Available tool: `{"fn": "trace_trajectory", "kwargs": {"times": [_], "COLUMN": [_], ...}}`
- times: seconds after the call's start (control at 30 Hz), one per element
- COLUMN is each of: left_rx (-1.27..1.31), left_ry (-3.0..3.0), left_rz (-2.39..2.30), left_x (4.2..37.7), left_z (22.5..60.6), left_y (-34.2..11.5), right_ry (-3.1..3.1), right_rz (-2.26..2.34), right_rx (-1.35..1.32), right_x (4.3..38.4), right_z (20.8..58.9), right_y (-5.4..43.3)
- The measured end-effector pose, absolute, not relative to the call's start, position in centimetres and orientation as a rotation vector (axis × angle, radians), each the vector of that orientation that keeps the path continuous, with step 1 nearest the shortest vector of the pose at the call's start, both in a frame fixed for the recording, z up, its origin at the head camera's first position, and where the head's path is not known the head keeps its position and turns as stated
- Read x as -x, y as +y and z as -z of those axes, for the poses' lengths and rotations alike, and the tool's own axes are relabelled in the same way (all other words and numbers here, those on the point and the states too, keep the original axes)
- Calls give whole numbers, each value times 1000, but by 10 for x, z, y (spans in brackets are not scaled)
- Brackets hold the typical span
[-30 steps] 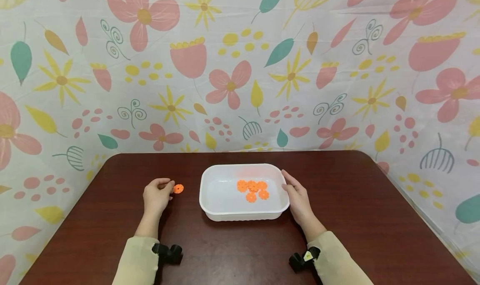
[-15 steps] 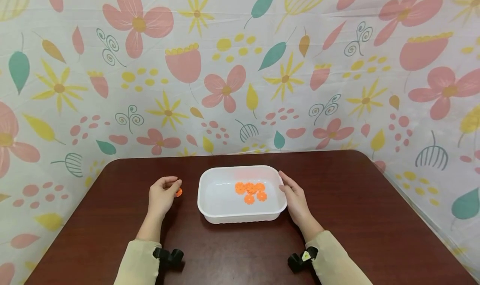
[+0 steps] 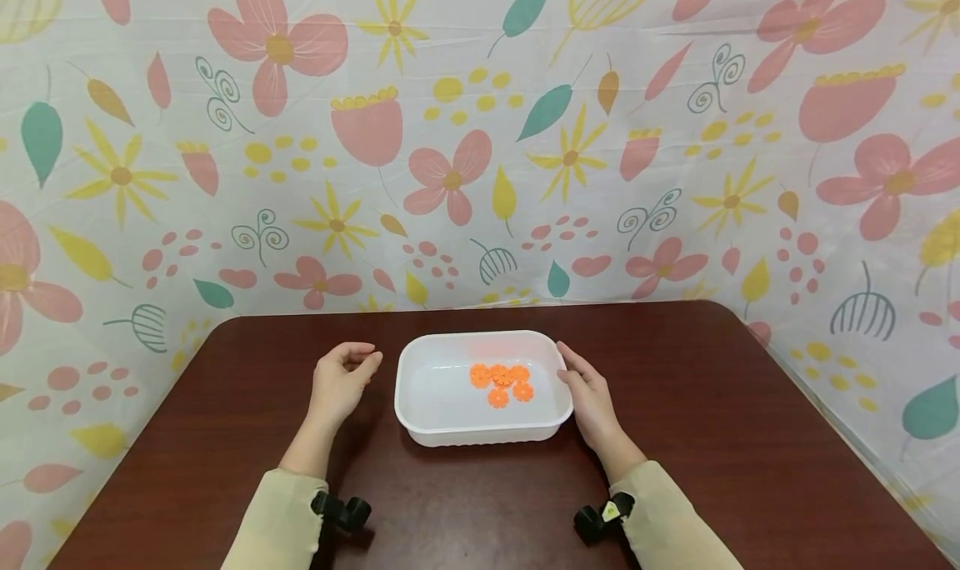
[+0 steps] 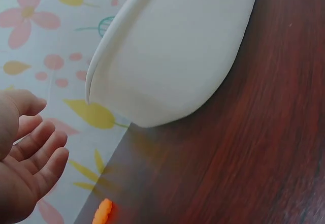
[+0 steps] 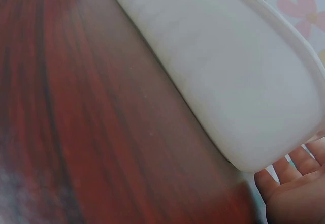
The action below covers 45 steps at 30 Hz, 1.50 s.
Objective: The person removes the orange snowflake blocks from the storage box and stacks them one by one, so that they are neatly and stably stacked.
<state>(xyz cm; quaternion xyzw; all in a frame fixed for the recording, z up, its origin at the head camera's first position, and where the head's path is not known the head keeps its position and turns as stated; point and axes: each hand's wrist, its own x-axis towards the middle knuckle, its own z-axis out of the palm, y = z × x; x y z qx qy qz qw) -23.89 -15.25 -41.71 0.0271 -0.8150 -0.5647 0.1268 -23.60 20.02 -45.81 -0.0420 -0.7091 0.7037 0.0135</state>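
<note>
- pale beige cloth left sleeve (image 3: 277,520), plain, with a straight cuff
- matching pale beige cloth right sleeve (image 3: 673,516)
- black, rounded left wrist camera (image 3: 342,512) at the cuff
- black, rounded right wrist camera (image 3: 592,524), bearing a small pale-yellow label (image 3: 611,512)

Dark reddish-brown table (image 3: 465,503), far corners rounded; behind it, white cloth (image 3: 480,70) printed with pink flowers (image 3: 452,179), green leaves (image 3: 546,112)
</note>
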Motion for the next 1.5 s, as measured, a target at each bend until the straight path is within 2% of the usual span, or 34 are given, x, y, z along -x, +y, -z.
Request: {"fn": "trace_trajectory", "kwargs": {"times": [1.5], "left_rx": [352], "left_ry": [-2542], "left_rz": [1405], "left_x": [247], "left_z": [405], "left_y": [-90], "right_ry": [-2194], "right_rz": [-2190], "right_rx": [112], "right_x": [237], "right_z": [459], "right_y": [200]}}
